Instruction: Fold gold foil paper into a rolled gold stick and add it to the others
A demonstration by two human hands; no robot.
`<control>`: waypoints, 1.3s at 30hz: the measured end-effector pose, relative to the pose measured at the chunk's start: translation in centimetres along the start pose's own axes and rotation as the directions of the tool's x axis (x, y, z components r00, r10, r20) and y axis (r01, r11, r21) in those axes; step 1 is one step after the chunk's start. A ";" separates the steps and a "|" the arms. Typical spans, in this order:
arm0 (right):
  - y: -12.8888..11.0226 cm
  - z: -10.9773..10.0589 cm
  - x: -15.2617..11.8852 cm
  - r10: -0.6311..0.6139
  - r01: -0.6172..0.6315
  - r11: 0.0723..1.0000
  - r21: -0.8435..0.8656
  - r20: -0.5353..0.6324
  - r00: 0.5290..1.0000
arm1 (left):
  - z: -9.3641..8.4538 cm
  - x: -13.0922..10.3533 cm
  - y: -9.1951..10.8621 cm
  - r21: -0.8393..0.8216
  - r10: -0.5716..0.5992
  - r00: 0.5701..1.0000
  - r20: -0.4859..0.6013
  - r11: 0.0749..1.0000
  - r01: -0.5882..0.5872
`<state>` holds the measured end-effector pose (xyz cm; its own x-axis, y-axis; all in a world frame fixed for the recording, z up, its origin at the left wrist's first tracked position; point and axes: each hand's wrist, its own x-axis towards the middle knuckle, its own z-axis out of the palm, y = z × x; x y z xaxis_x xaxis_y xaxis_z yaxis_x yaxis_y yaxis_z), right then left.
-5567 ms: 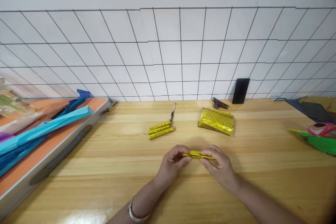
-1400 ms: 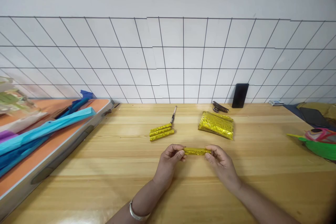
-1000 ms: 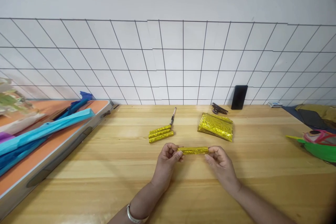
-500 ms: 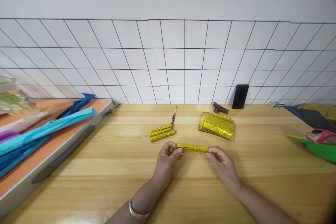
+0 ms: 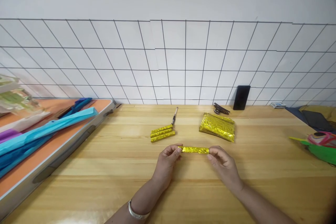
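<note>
Between my two hands is a narrow folded strip of shiny gold foil paper (image 5: 195,150), held level just over the wooden table. My left hand (image 5: 168,159) pinches its left end between thumb and fingers. At the right end, my right hand (image 5: 222,161) grips it the same way. Beyond my left hand lie several similar gold folded strips (image 5: 162,133) side by side, with a pen (image 5: 174,116) touching or close to them. A stack of gold foil sheets (image 5: 217,127) rests beyond my right hand.
A dark hair clip (image 5: 221,109) lies behind the stack. A black phone (image 5: 241,97) leans on the tiled wall. Left, an orange-topped case (image 5: 105,104) bears rolls of blue paper (image 5: 49,126). A green and pink item (image 5: 321,147) sits at the right.
The foil strip has turned in my fingers: its open fold edge faced me before, and now a smooth, shiny face shows. Both hands stay in nearly the same place.
</note>
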<state>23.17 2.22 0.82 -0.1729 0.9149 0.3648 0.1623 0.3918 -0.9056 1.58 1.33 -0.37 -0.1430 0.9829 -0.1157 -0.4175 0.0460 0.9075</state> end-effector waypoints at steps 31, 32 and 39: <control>1.2 0.5 -0.2 -0.038 0.038 0.999 0.007 -0.029 0.999 | 0.6 -0.7 0.7 -0.192 -0.067 0.996 0.053 0.978 0.076; 1.3 0.5 -0.2 -0.048 0.048 0.999 0.004 -0.025 0.999 | 0.6 -0.7 0.7 -0.199 -0.065 0.997 0.044 0.977 0.073; 1.1 0.7 -0.2 -0.025 0.025 1.000 -0.013 -0.002 1.000 | 0.6 -0.7 0.5 -0.206 -0.044 0.999 0.028 0.977 0.049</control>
<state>22.71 2.39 -0.46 -0.1754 0.9049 0.3879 0.1708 0.4160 -0.8932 2.03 0.83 0.45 -0.0994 0.9845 -0.1445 -0.6001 0.0565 0.7979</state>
